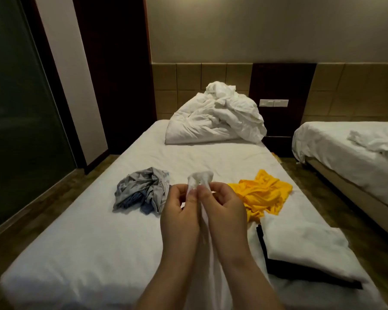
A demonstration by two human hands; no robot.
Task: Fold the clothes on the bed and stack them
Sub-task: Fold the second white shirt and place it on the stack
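Observation:
Both my hands are raised close together over the middle of the bed. My left hand and my right hand each pinch the top edge of a thin white garment, which hangs down between my forearms. A crumpled grey and blue garment lies on the sheet to the left of my hands. A crumpled yellow garment lies to the right. Near the bed's right edge sits a folded stack, a white piece on top of a black one.
A bundled white duvet and pillow fill the head of the bed against the padded headboard. A second bed stands to the right across a narrow floor gap. A dark glass panel and wall run along the left.

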